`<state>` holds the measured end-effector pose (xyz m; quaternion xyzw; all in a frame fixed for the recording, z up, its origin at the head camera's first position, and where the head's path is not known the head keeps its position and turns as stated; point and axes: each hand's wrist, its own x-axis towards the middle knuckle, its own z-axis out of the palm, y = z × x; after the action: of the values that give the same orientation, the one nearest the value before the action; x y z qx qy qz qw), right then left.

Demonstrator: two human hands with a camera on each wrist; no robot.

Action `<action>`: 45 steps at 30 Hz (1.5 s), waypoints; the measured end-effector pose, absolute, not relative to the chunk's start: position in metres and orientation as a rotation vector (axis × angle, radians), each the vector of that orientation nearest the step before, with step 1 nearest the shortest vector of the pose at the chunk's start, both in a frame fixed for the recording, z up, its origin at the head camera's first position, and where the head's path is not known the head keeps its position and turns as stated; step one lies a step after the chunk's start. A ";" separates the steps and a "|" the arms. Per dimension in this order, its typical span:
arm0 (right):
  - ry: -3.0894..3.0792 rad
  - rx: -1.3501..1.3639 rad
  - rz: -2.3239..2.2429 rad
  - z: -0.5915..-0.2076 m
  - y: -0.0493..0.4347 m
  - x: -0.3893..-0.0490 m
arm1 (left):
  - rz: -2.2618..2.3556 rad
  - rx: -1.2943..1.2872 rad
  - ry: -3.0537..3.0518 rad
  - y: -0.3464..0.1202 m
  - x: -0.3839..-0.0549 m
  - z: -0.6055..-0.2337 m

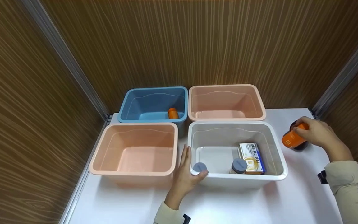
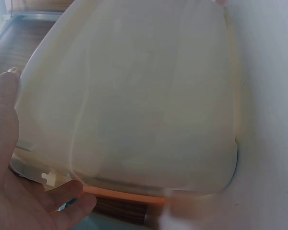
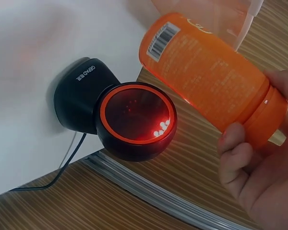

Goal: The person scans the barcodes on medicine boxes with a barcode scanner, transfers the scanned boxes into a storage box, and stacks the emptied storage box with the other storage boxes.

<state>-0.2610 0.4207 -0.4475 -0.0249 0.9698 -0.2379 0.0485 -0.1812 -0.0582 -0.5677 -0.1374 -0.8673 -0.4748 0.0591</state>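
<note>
My right hand (image 1: 317, 132) grips an orange bottle (image 3: 206, 72) by its cap end. The bottle is tilted, and a white barcode label shows near its base. Beside it in the right wrist view stands a black barcode scanner (image 3: 134, 120) with an orange ring and a lit red window; the bottle partly covers it in the head view. My left hand (image 1: 185, 175) rests at the front left corner of a white bin (image 1: 235, 179), fingers straight along its side, thumb at the front rim. Inside are a vitamin box (image 1: 251, 157) and grey-capped bottles (image 1: 239, 165).
Left of the white bin sits a pink bin (image 1: 132, 172). Behind are a blue bin (image 1: 152, 120) holding an orange bottle (image 1: 173, 113) and another pink bin (image 1: 227, 119). Wood-grain panels (image 1: 179, 43) enclose the white table (image 1: 129, 205). A cable (image 3: 62, 165) runs from the scanner.
</note>
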 end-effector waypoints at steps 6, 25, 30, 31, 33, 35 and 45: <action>2.938 -0.087 -0.744 -0.446 0.421 -0.261 | -1.448 -0.407 -2.645 -0.058 -0.181 -0.566; 2.987 -0.271 -0.669 -0.447 0.419 -0.266 | -1.420 -0.400 -2.643 -0.059 -0.181 -0.567; 2.964 -0.251 -0.655 -0.446 0.418 -0.265 | -1.408 -0.403 -2.645 -0.059 -0.181 -0.567; 2.961 -0.243 -0.649 -0.446 0.418 -0.265 | -1.406 -0.401 -2.646 -0.059 -0.181 -0.568; 2.951 -0.222 -0.645 -0.446 0.417 -0.265 | -1.406 -0.398 -2.651 -0.058 -0.180 -0.567; 2.931 -0.195 -0.652 -0.446 0.417 -0.264 | -1.405 -0.396 -2.658 -0.058 -0.180 -0.567; 2.905 -0.184 -0.629 -0.442 0.415 -0.262 | -1.390 -0.392 -2.659 -0.058 -0.181 -0.568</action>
<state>-0.2619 0.4150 -0.4417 -0.0614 0.9722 -0.2106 0.0817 -0.1806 -0.0581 -0.5676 -0.1292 -0.8773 -0.4586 0.0581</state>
